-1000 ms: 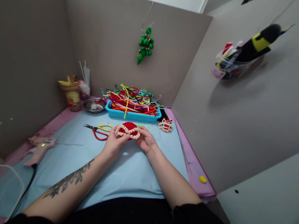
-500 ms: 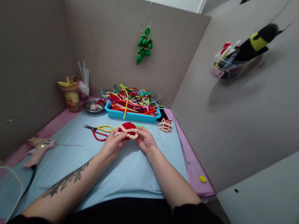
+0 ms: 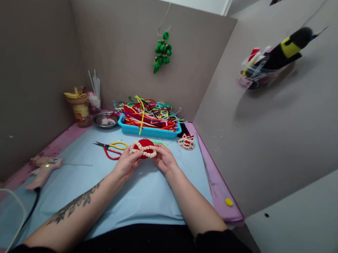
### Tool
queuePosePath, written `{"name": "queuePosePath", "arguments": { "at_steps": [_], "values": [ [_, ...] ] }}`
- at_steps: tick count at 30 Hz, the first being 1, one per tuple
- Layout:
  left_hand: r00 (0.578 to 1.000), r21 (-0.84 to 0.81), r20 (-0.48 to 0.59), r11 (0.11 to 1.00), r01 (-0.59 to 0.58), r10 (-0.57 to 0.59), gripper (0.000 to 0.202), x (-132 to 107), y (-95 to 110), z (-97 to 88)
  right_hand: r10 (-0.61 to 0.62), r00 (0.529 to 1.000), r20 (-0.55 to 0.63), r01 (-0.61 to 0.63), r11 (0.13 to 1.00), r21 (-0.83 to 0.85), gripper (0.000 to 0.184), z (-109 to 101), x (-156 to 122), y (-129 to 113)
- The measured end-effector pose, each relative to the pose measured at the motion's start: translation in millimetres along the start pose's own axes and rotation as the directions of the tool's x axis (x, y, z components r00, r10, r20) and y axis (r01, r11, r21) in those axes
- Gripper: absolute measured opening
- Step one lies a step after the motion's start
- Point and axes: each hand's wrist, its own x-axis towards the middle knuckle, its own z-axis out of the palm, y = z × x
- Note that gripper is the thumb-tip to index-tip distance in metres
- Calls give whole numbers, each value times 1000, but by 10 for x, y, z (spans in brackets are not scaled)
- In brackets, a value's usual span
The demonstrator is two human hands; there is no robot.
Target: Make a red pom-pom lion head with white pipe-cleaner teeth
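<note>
Between my two hands is a round red fuzzy disc [image 3: 146,144] with a cream, twisted pipe-cleaner trim [image 3: 149,154] looped across its front. My left hand [image 3: 128,162] pinches the trim and disc at the left side, thumb in front. On the right edge, my right hand [image 3: 164,159] grips the same piece between thumb and fingers; some fingertips are hidden behind it. Just left of my left hand lie scissors [image 3: 109,148] with one yellow and one red handle. A similar finished-looking red and cream piece [image 3: 187,141] rests farther right.
A blue tray [image 3: 148,132] heaped with coloured pipe cleaners stands at the back. Left of it are a metal bowl [image 3: 105,120] and a brown cup [image 3: 80,111]. A pink glue gun [image 3: 45,170] with a cord lies at left. A yellow disc [image 3: 229,202] sits near the right edge.
Almost nothing differs. Both hands keep their grip on the red disc and its cream trim, and the view has shifted very slightly.
</note>
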Motion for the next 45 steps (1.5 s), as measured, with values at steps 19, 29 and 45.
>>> {"name": "queuePosePath", "arguments": {
  "at_steps": [19,29,45],
  "values": [
    [988,-40,137,996,79,-73,41,4,12,-19,94,987,128,-105,991,79,30,-68,16,-59],
    [991,-58,74,991,119,-115,33,4,52,3,90,990,111,-96,994,51,35,-64,-3,-80],
    [992,-49,77,993,103,-99,30,2,49,13,88,995,35,-90,995,39,34,-101,56,-16]
  ]
}}
